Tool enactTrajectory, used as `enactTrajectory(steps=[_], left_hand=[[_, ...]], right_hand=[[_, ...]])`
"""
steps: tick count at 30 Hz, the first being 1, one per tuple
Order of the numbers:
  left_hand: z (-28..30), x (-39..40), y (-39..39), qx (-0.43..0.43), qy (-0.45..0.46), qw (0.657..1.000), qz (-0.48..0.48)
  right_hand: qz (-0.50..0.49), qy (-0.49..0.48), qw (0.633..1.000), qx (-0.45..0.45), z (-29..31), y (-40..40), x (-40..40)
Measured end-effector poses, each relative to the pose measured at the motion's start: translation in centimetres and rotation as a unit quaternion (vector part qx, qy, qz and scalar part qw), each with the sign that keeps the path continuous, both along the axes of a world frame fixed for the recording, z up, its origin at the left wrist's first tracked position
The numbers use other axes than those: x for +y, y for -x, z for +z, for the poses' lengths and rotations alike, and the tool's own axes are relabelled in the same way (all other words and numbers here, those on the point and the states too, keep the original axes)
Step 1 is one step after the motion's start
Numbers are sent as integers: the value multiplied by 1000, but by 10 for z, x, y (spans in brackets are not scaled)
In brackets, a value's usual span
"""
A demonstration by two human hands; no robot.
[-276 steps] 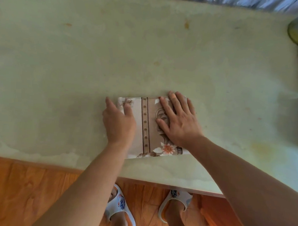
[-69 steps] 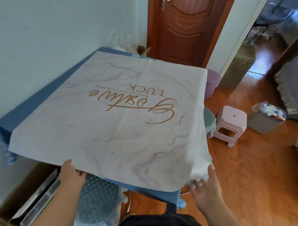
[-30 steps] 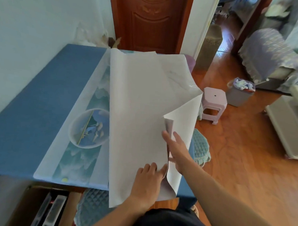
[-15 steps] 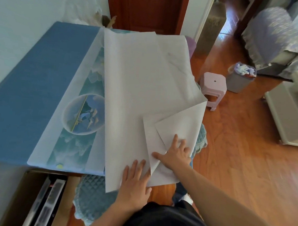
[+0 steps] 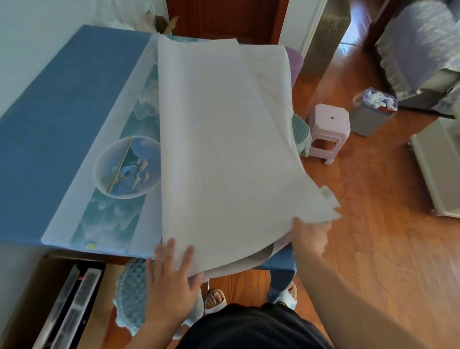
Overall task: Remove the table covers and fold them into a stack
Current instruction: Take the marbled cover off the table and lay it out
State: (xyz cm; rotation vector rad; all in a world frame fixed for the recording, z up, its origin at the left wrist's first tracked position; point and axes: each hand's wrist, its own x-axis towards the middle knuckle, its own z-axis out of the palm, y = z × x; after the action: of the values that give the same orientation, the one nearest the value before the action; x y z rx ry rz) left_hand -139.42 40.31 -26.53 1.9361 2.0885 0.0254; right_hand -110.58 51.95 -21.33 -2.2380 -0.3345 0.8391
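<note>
White cover [image 5: 224, 147] lies folded over on the blue table [image 5: 54, 127]; my left hand [image 5: 170, 280] presses its near edge flat, fingers spread, and my right hand [image 5: 310, 237] grips the lifted right corner from below. It looks light, thin and floppy, likely slippery, so corners are the hold. Half a second ago both hands pressed a turned-in corner flat; now it's raised. Scenic cover [image 5: 113, 174] stays underneath.

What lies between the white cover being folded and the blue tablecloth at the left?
In the head view, a runner with a round picture lies between the white cover and the blue tablecloth.
</note>
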Motion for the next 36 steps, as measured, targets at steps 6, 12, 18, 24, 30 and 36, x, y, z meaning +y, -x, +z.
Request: enactTrajectory(steps=[6,12,18,24,30,36], left_hand=[[19,-5,-16,-344,-21,906,245],[50,-4,-32,-336,-45,906,254],[81,6,-107,-318,-115,903,264],[98,19,-154,-272,-147,814,492],[253,124,-228,-210,-367,814,399],[393,259,-344,-169,-457,844,225]], right_hand=[[-128,-89,895,419,-15,-67,-4],[-68,-47,928,363,-4,-90,36],[6,26,938,346,-4,-134,57],[212,-124,957,152,102,-177,70],[200,-299,918,168,279,-284,156],[85,-429,877,200,410,-417,198]])
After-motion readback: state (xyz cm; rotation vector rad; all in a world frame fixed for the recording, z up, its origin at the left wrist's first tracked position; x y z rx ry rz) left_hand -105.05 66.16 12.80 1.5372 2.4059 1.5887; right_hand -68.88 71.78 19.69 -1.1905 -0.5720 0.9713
